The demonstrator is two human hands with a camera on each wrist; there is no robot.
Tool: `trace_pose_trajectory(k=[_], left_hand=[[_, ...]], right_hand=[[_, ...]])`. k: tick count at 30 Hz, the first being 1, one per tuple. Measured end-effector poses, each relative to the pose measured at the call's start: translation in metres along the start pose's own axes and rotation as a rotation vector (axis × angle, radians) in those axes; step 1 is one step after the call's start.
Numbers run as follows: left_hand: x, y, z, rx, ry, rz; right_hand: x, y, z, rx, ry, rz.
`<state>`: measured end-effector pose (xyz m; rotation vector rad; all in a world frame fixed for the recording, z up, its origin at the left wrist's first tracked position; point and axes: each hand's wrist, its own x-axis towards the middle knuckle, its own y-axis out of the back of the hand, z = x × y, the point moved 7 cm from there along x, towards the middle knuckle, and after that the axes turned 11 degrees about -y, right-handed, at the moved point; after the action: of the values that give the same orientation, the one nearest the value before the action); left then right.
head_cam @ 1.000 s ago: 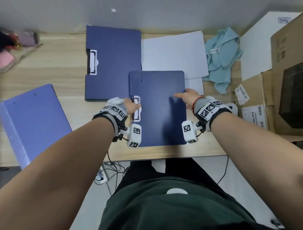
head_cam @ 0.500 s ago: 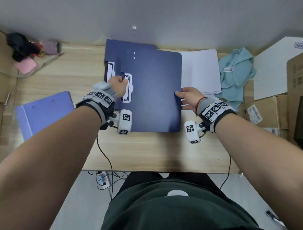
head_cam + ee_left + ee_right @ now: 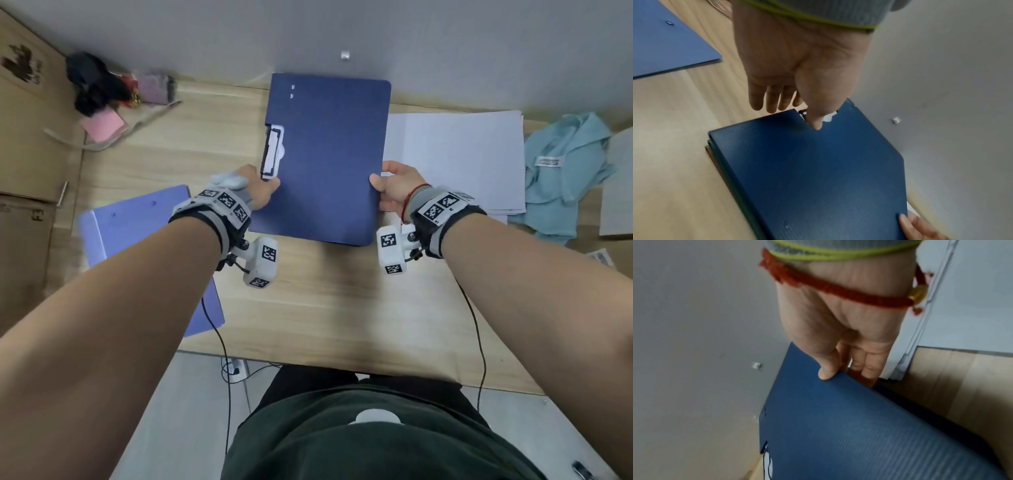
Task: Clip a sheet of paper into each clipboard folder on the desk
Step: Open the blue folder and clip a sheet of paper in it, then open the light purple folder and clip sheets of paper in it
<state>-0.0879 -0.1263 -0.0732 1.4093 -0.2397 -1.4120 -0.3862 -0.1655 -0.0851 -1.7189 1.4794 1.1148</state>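
My left hand (image 3: 255, 186) and right hand (image 3: 394, 186) pinch opposite edges of a closed dark-blue plastic clipboard folder (image 3: 325, 161) atop another; a lilac folder (image 3: 137, 222) seems left to fill.

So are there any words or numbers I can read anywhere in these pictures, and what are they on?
None can be read.
Label on the light blue cloth: blurred.
Dark print on the cardboard box: blurred.
Sticker at the right edge of the desk: too small.
Wrist bands carry only black-and-white square patterns, no words.
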Motion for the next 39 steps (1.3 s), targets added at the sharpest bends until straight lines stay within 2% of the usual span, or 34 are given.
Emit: trace_pose_trajectory(k=[2,5,8,14,22,26,29,32,35,39], left_hand=[[0.007,-0.010,-0.005,0.014,-0.005,-0.047],[0.002,-0.012,0.007,0.030,-0.045,-0.093],[0.007,-0.016,0.015,0.016,-0.092,-0.096],[0.018,-0.023,0.014,0.049,-0.059,-0.104],[0.022,-0.020,0.020,0.118,-0.102,-0.142],[0.024,-0.019,0.016,0.066,-0.085,-0.145],[0.022,-0.017,0.006,-0.041,-0.040,-0.106],[0.013,-0.007,-0.005,-0.185,-0.002,0.014],[0.003,0.005,-0.013,-0.314,0.005,0.108],[-0.008,0.014,-0.052,-0.338,0.083,0.136]], right_hand=[[0.008,-0.004,-0.003,-0.079,-0.011,0.082],[0.017,-0.007,-0.008,-0.332,0.018,0.220],[0.018,-0.013,-0.012,-0.467,0.022,0.270],[0.025,-0.020,-0.016,-0.498,-0.005,0.278],[0.029,-0.019,-0.017,-0.447,-0.064,0.243],[0.025,-0.021,-0.019,-0.438,-0.073,0.236],[0.019,-0.020,-0.023,-0.466,-0.083,0.325],[0.009,-0.022,-0.036,-0.450,-0.033,0.429],[-0.006,-0.048,-0.054,-0.389,0.097,0.384],[-0.023,-0.112,-0.058,-0.407,0.142,0.105]])
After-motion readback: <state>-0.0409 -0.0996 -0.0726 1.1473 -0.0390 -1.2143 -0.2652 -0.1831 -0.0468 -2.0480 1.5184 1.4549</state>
